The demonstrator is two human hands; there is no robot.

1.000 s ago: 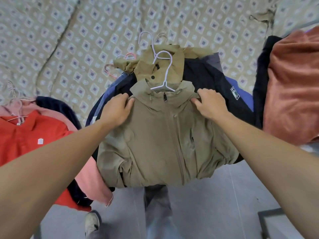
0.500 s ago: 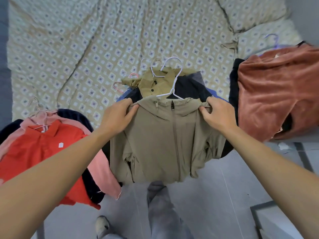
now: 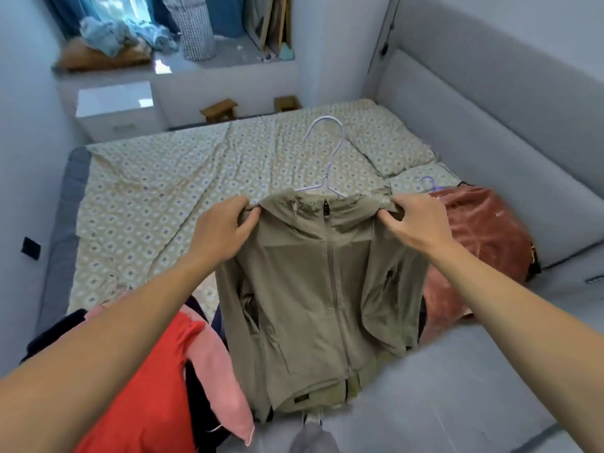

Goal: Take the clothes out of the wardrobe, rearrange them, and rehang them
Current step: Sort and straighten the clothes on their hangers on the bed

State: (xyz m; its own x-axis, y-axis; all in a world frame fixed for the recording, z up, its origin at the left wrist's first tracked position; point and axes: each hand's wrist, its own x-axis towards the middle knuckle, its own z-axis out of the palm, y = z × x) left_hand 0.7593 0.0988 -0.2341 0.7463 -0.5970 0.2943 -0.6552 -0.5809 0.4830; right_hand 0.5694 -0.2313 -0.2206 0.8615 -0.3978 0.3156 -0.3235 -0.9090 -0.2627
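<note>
Holding my khaki jacket mid-frame, hanging lengthwise, hanger hook pointing up. My left hand and right hand each pinch a shoulder, arms stretched forward.

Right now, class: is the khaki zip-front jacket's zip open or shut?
Shut: the khaki zip-front jacket has its zip pull at the collar.
</note>
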